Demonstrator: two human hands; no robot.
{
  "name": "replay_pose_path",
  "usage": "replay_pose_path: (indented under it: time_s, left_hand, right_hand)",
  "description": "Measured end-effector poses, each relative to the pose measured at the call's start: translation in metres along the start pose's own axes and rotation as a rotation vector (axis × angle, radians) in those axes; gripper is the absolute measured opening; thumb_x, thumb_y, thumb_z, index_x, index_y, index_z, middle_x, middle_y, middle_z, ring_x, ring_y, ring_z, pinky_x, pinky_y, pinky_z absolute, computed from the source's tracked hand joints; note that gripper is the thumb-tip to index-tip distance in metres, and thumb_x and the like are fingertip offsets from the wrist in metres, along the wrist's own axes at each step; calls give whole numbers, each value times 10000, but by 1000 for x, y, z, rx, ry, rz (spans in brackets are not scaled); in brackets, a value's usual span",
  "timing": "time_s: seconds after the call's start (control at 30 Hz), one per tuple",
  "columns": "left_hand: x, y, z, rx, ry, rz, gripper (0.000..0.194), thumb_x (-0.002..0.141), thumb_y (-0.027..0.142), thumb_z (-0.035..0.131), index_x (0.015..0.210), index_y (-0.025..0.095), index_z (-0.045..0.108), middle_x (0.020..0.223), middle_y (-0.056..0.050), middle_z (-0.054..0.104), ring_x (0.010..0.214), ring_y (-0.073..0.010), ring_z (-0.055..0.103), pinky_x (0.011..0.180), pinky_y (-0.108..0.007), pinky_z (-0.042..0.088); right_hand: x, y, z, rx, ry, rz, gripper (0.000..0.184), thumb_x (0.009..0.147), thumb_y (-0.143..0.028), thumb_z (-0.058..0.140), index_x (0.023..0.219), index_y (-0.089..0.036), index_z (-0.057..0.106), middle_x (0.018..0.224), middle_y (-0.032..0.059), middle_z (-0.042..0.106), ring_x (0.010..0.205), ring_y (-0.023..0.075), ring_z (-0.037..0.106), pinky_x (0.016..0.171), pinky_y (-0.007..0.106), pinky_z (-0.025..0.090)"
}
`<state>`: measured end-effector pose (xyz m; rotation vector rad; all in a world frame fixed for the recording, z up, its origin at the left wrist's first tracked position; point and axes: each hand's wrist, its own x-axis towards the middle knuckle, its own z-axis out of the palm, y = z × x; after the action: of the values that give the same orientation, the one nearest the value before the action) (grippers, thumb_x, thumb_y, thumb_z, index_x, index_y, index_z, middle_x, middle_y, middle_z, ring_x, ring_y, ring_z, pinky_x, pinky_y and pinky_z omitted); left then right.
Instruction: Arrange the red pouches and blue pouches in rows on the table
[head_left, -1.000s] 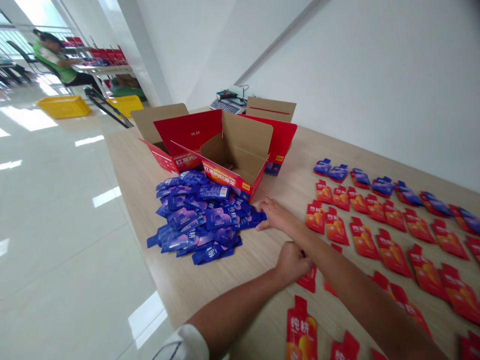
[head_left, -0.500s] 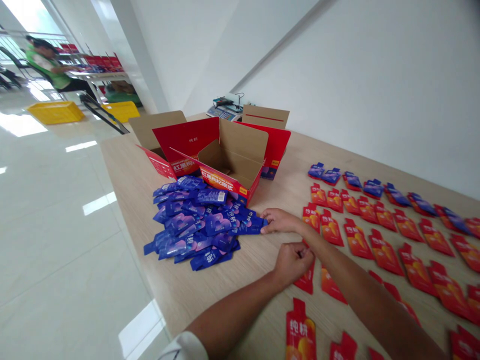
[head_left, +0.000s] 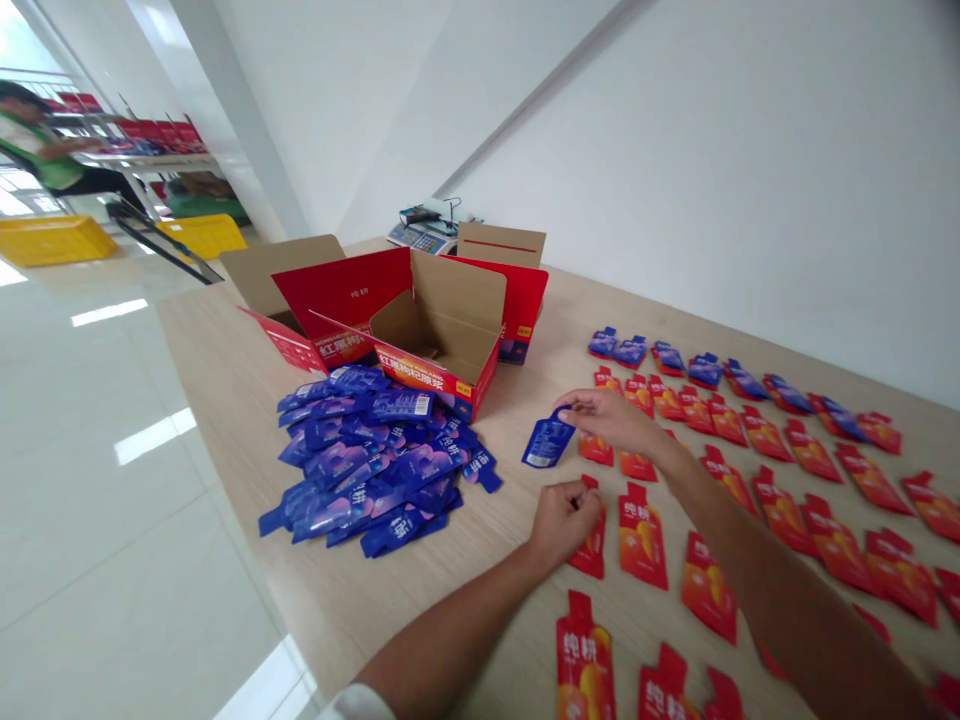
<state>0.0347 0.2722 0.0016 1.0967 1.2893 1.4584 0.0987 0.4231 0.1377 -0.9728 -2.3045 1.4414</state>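
Observation:
My right hand (head_left: 611, 415) pinches a blue spouted pouch (head_left: 549, 443) by its narrow neck and holds it hanging, its printed back with a barcode towards me. Below it, my left hand (head_left: 562, 520) is closed with curled fingers, resting over the edge of a red pouch (head_left: 592, 550); whether something is inside the fingers is hidden. Left of both hands lies a loose pile of blue pouches (head_left: 375, 460). Red pouches (head_left: 641, 535) lie spaced in rows on the right, and a back row has blue pouches (head_left: 705, 370) on top of red ones.
An open red carton (head_left: 450, 375) stands behind the pile, with other open cartons (head_left: 289, 345) beside it. A scale (head_left: 420, 238) sits at the table's back. At far left a person (head_left: 45, 150) sits at another table, near yellow crates (head_left: 56, 240).
My right hand has drawn one blue pouch off the pile's right side and lifted it. My left hand stays closed by the red pouch. The view has shifted to the right.

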Motion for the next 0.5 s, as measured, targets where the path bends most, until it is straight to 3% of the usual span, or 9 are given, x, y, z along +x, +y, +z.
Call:
replay_pose_path:
  time_s: [0.1, 0.23, 0.37, 0.5]
  left_hand:
    - [1, -3, -3, -77, 1, -18, 357, 880, 392, 571, 598, 180, 519, 562, 29, 426, 549, -130, 378, 537, -270, 260]
    - [5, -8, -4, -246, 9, -50, 363, 938, 486, 475, 878, 161, 625, 654, -2, 538, 509, -143, 426, 470, -252, 312]
    - [6, -5, -5, -335, 11, -7, 629, 1019, 669, 322, 1329, 167, 539, 926, -61, 625, 594, -166, 539, 443, -243, 360]
    - [-6, 10, -9, -265, -71, 106, 711, 1010, 742, 441, 1456, 196, 537, 1151, -116, 671, 875, -239, 647, 704, -317, 516]
  right_hand:
    - [-25, -16, -33, -72, 80, -144, 385, 876, -559, 728, 1038, -212, 767, 951, 51, 735, 886, 203, 658, 828, 336, 533]
    - [-60, -27, -58, -5, 61, -149, 377, 901, -583, 729, 1020, -225, 736, 896, 37, 689, 794, 175, 613, 738, 299, 512]
    - [-73, -20, -55, 101, -42, -103, 374, 946, -586, 677, 1019, -220, 702, 882, 36, 658, 775, 165, 597, 714, 293, 506]
    - [-65, -4, -39, 162, -131, -82, 368, 963, -581, 656, 1023, -219, 669, 922, 29, 636, 836, 172, 602, 764, 309, 515]
